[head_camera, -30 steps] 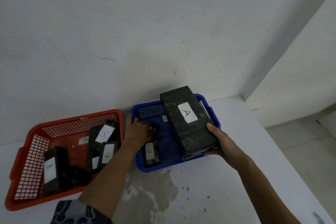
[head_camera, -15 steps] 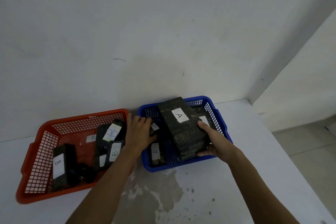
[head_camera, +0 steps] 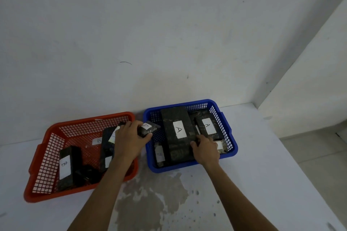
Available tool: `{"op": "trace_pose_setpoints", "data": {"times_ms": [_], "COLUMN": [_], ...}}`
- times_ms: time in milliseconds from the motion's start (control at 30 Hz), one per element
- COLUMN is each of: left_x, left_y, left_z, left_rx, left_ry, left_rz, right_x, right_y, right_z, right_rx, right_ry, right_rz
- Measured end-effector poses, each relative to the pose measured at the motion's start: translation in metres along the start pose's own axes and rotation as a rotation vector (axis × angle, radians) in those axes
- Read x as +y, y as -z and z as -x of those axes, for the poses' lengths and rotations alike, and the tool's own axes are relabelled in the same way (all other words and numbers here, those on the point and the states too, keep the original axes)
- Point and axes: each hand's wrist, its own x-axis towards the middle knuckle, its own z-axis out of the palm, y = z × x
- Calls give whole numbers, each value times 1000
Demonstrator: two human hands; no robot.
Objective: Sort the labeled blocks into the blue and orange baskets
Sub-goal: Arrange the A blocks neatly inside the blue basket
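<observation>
Lowered since before, large A block (head_camera: 178,133) lies in blue basket (head_camera: 230,148).

A white table (head_camera: 262,184) carries two baskets. The blue basket (head_camera: 230,153) sits against the wall; the orange basket (head_camera: 37,170) is just left of it. A stained patch (head_camera: 154,199) lies just in front of the blue basket.

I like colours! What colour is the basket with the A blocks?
Blue basket, seen clearly in the head view.
</observation>
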Motion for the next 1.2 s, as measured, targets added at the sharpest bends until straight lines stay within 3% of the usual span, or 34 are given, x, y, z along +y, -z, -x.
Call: {"op": "trace_pose_setpoints", "data": {"times_ms": [200,433,600,833,900,1000,1200], "left_x": [5,16,10,-17,-20,-23,-9], "left_y": [5,-1,-4,-12,-15,-20,-34], "left_z": [5,6,9,8,5,2,0], "left_rx": [-38,-32,-79,-73,-73,-82,-103], "left_ry": [-29,-143,-85,10,15,7,-59], "left_rz": [73,206,253,201,213,213,235], "right_x": [-7,-57,-86,-103,-105,-102,-72], "right_y": [-5,3,-7,-35,-46,-52,-19], "right_z": [4,-8,-35,-78,-83,-86,-69], "right_rx": [91,-299,-264,-227,-212,-183,-50], "right_ry": [226,278,424,662,703,719,649], "right_rz": [-217,-621,-451,340,459,410,-15]}}
